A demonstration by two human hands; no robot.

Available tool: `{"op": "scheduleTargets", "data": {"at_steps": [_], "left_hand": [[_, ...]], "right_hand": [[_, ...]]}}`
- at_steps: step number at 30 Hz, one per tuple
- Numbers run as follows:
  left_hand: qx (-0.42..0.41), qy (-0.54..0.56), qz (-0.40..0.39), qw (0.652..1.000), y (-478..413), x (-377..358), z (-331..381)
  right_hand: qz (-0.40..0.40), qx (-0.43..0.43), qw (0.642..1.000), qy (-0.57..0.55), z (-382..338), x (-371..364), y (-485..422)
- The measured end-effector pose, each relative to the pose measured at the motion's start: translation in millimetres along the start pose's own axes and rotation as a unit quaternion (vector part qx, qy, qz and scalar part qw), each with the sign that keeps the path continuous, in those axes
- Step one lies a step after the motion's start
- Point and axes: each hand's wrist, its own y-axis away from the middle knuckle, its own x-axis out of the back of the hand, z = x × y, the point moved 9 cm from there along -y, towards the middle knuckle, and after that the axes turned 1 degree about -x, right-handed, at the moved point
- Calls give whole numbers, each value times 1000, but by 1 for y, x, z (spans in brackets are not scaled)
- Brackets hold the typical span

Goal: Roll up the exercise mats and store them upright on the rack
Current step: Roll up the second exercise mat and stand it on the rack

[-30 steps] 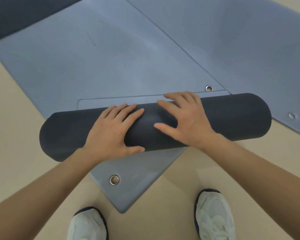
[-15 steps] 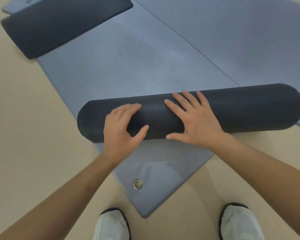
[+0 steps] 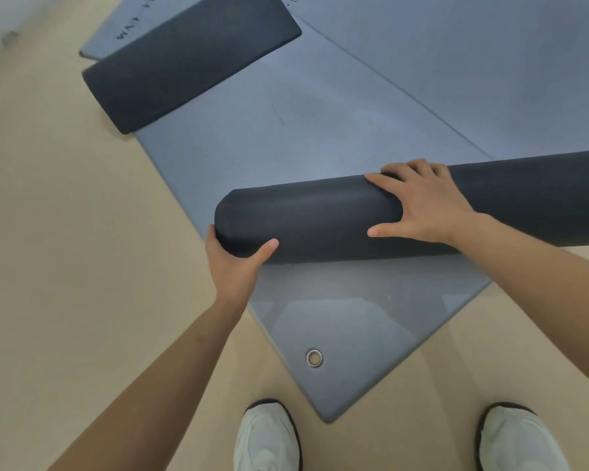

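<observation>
Roll (image 3: 320, 219) is gripped round its end by left hand (image 3: 233, 263) and clasped over the top by right hand (image 3: 425, 202); to be held tight, layers flush, when lifted off flat mat (image 3: 354, 317).

You've got bright, even, soft light from above, no hard glare. A faint sheen runs along the rolled mat (image 3: 320, 198). Soft-edged shadows lie on the blue mat (image 3: 337, 317) below it. The top-left floor (image 3: 11, 35) is smeared. Your wide lens bends the frame edges.
</observation>
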Motion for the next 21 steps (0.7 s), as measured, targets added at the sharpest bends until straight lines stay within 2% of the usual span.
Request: {"op": "scheduleTargets", "data": {"at_steps": [3, 7, 9, 12, 14, 17, 21], "left_hand": [[26, 0, -38, 999, -10, -3, -6], [56, -65, -38, 996, -13, 8, -4], [67, -78, -43, 994, -10, 15, 3], [106, -21, -44, 993, -3, 25, 24], [151, 18, -54, 987, 8, 27, 42], [219, 22, -80, 972, 36, 31, 65], [203, 13, -134, 970, 79, 38, 110]], "right_hand": [[-2, -14, 1000, 6, -1, 0, 4], [-11, -60, 998, 20, -4, 0, 15], [18, -106, 994, 15, -6, 6, 29], [68, -180, 980, -50, -18, 21, 61], [42, -193, 973, -122, -35, 24, 77], [-49, -163, 963, -207, -68, 39, 87], [-136, -130, 942, -279, -100, 80, 106]]}}
